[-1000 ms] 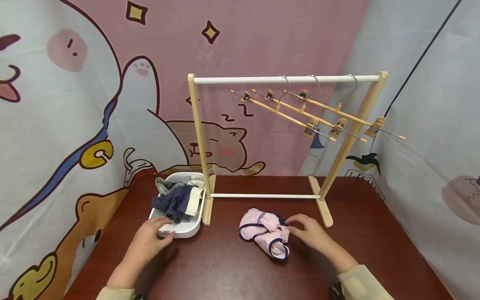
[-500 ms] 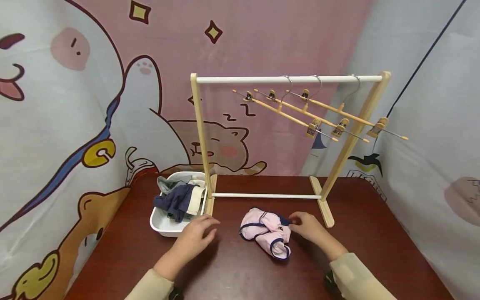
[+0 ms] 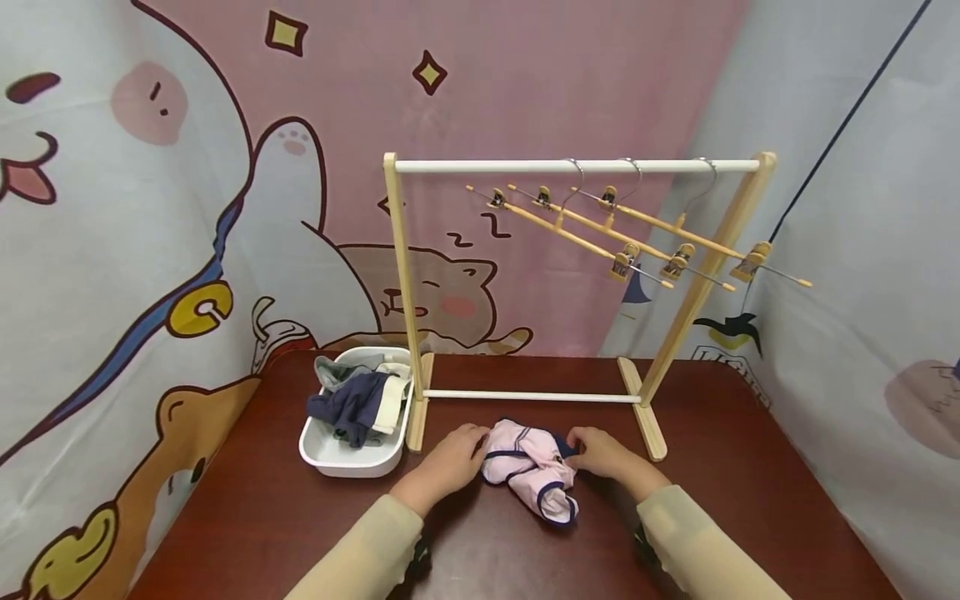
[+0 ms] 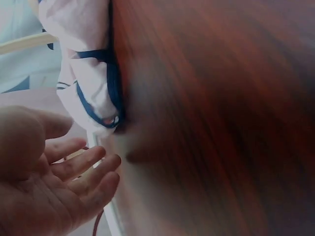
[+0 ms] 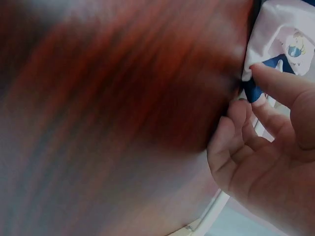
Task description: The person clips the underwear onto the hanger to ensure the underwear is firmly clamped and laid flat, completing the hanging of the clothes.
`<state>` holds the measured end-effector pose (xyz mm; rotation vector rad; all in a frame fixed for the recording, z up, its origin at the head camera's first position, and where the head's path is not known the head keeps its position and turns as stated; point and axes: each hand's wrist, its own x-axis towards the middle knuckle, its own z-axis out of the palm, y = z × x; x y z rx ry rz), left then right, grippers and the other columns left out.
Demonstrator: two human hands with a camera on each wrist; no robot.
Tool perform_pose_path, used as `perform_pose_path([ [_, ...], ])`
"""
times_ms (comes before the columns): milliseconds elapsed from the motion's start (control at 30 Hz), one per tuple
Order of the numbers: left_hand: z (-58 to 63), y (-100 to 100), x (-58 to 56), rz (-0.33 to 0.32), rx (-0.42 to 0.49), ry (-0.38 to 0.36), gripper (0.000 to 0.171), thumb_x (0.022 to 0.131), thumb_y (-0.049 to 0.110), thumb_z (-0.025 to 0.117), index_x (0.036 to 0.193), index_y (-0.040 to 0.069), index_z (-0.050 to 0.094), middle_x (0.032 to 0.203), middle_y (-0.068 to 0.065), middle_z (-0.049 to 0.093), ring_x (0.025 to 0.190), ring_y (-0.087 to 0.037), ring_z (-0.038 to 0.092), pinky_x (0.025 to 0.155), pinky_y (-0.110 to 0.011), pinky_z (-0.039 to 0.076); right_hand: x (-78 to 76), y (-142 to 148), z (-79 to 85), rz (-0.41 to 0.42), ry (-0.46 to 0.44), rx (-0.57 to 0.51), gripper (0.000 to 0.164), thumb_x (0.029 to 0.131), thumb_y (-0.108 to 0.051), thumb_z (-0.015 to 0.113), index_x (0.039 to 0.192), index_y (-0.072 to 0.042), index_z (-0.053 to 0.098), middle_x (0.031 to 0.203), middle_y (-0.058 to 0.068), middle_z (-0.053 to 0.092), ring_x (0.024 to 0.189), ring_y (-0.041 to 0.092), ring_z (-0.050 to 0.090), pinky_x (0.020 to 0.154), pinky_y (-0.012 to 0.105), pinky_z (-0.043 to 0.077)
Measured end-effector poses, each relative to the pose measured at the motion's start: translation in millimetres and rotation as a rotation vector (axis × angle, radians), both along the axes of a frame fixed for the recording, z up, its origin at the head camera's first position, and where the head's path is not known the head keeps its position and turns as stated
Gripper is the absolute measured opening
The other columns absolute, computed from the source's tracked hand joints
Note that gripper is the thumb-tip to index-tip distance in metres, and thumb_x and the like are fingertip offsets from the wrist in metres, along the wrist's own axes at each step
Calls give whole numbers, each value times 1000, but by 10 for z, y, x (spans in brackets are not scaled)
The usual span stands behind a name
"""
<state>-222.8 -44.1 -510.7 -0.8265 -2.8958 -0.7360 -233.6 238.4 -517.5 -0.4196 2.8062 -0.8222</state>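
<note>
A crumpled pink garment (image 3: 528, 458) with navy trim lies on the table in front of the rack; its exact kind is hidden by the folds. My right hand (image 3: 603, 454) pinches its navy right edge between thumb and index finger, and the right wrist view shows a small printed figure on the cloth (image 5: 295, 49). At the garment's left edge is my left hand (image 3: 450, 458). Its fingers (image 4: 93, 167) are loosely extended in the left wrist view, a small gap from the cloth, holding nothing.
Behind the garment stands a wooden rack (image 3: 405, 275) with a white top rail (image 3: 480, 167). Three clip hangers (image 3: 600, 225) hang toward its right end. A white basket (image 3: 352, 467) with navy, grey and cream clothes (image 3: 360, 404) sits at the rack's left foot.
My left hand has moved right, from the basket's front rim to the garment's left edge. The right hand has closed in on the navy edge. The garment has hardly shifted.
</note>
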Motion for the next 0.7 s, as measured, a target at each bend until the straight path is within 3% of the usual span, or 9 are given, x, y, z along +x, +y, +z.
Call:
perform_pose_path([
  [200, -76, 213, -127, 105, 124, -63, 36, 90, 16, 62, 120, -5, 59, 111, -20, 64, 108, -32, 59, 95, -42, 45, -44, 3, 1, 46, -20, 15, 20, 75, -11, 75, 81, -5, 57, 69, 0, 48, 64, 14, 44, 58, 28, 36],
  [400, -154, 360, -140, 206, 188, -82, 48, 73, 8, 77, 117, -3, 60, 107, -21, 64, 103, -35, 60, 91, -42, 48, -41, 24, -7, 41, -33, 0, 20, 77, -12, 74, 83, -4, 58, 71, 0, 50, 66, 14, 45, 60, 28, 37],
  [533, -148, 349, -129, 192, 219, -97, 61, 66, -4, 71, 125, 0, 55, 108, -24, 63, 102, -38, 60, 88, -45, 49, -27, 30, -26, 54, -20, -20, 19, 77, -11, 74, 83, -4, 57, 70, 0, 50, 65, 14, 44, 60, 28, 37],
  [700, -130, 225, -119, 145, 184, -165, 74, 59, -9, 64, 131, 5, 51, 112, -23, 60, 99, -35, 58, 81, -41, 48, -10, 55, -47, 85, 22, -32, 19, 76, -9, 73, 82, -3, 57, 68, -1, 49, 64, 12, 43, 58, 26, 36],
])
